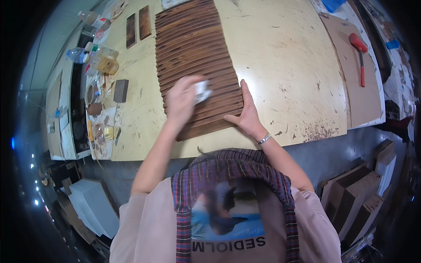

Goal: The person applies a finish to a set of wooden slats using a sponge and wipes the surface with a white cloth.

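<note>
Dark brown wooden strips (193, 48) lie side by side in a long row on the pale table. My left hand (180, 100), blurred by motion, is closed on a crumpled white cloth (202, 91) over the strips near the row's close end. Whether the wad is fabric or paper is hard to tell. At the right edge of the row rests my right hand (248, 115), thumb and fingers apart. Its thumb reaches over the nearest strip, and its fingers lie along the strips' ends.
Two loose dark strips (144, 23) lie at the far left. A grey-brown block (121, 90) sits by plastic bottles (106, 65) and a brown jar (94, 108) along the table's left side. A red mallet (359, 44) lies on cardboard (366, 103) at right. Boards (357, 193) stand below the table.
</note>
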`<state>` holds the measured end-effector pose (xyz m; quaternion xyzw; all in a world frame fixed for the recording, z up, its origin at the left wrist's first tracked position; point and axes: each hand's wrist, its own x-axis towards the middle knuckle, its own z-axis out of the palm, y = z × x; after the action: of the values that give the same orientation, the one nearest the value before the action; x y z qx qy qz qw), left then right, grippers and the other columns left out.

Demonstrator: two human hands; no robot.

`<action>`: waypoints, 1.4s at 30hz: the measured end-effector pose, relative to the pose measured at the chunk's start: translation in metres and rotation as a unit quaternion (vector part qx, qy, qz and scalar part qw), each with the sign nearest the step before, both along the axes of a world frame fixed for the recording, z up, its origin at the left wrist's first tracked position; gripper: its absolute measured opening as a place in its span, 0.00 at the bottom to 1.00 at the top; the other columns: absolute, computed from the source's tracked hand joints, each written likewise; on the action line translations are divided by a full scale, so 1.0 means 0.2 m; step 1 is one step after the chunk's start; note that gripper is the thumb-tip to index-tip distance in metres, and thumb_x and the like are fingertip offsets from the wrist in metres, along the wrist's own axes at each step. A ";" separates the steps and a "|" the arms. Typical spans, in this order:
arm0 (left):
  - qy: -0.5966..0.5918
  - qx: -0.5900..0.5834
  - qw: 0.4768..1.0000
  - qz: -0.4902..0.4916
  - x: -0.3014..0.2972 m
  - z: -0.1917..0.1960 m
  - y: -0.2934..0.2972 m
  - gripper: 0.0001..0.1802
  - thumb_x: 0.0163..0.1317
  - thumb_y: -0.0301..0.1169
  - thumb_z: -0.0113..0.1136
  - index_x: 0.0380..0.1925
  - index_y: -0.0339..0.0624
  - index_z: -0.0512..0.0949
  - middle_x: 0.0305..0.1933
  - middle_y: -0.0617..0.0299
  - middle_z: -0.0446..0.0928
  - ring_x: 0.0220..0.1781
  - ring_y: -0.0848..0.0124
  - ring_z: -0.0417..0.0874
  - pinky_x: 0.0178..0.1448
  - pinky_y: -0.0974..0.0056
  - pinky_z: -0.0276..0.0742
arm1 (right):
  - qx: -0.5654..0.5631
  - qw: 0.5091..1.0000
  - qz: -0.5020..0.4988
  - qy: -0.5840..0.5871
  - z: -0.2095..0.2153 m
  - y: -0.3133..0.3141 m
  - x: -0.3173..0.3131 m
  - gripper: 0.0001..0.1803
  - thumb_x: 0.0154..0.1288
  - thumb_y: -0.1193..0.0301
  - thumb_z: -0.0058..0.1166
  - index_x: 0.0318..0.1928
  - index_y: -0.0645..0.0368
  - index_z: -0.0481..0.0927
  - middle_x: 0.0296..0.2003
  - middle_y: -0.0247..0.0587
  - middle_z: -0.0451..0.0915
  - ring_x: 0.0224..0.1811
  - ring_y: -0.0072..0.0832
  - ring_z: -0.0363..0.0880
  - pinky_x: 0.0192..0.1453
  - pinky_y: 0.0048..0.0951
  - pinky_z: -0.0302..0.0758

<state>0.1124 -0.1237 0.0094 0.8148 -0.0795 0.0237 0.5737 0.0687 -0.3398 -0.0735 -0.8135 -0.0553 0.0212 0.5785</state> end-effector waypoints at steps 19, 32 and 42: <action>-0.159 0.328 0.926 -0.100 0.02 -0.13 -0.12 0.16 0.52 0.17 0.63 0.40 0.45 0.88 0.50 0.59 0.87 0.53 0.59 0.87 0.58 0.58 0.83 | 0.018 1.000 0.021 0.000 -0.07 0.01 0.05 0.56 0.60 0.68 0.69 0.79 0.65 0.44 0.77 0.61 0.55 0.80 0.48 0.56 0.81 0.38 0.57; -0.176 0.363 0.912 -0.071 0.03 -0.11 -0.08 0.13 0.50 0.19 0.62 0.36 0.44 0.87 0.42 0.60 0.88 0.44 0.59 0.87 0.50 0.58 0.83 | -0.006 0.999 -0.019 -0.050 -0.09 0.01 0.04 0.56 0.58 0.63 0.72 0.77 0.70 0.49 0.74 0.66 0.59 0.77 0.53 0.60 0.79 0.41 0.61; -0.194 0.251 0.940 -0.121 -0.07 -0.08 -0.20 0.14 0.49 0.16 0.62 0.38 0.39 0.84 0.47 0.55 0.86 0.48 0.55 0.86 0.53 0.57 0.83 | 0.011 0.999 -0.013 -0.030 -0.06 0.03 0.04 0.56 0.56 0.63 0.73 0.76 0.71 0.52 0.73 0.66 0.61 0.76 0.53 0.62 0.79 0.42 0.62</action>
<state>0.0984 -0.1629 -0.0070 0.8963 -0.2907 0.0914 0.3222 0.0774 -0.3337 -0.0859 -0.8078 -0.0624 -0.0118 0.5860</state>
